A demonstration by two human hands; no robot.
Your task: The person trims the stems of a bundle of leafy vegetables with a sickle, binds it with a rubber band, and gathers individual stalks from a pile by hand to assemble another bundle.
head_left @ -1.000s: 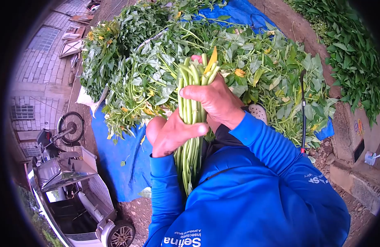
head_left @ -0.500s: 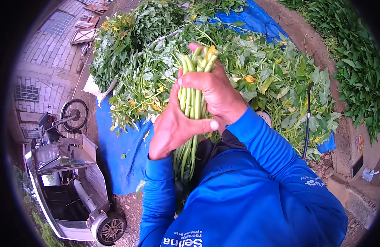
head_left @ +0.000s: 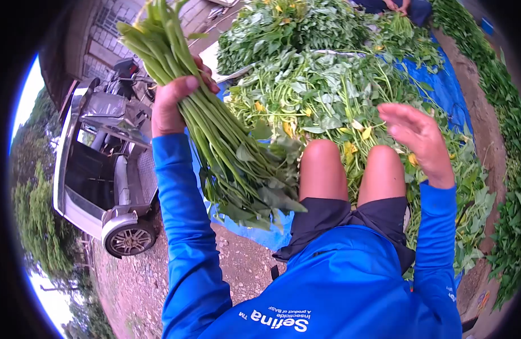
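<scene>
Head camera: "Sefina Insecticide" shirt [head_left: 339, 282]; left grip [head_left: 171, 103] clamped on stems [head_left: 218, 133], right grip [head_left: 422, 138] apart.

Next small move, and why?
Probably bring the right hand over to steady the leafy end of the stem bundle: the left hand alone grips it, nearer the bare stem ends, the leaves splay loosely, and the right hand is open and empty.
</scene>
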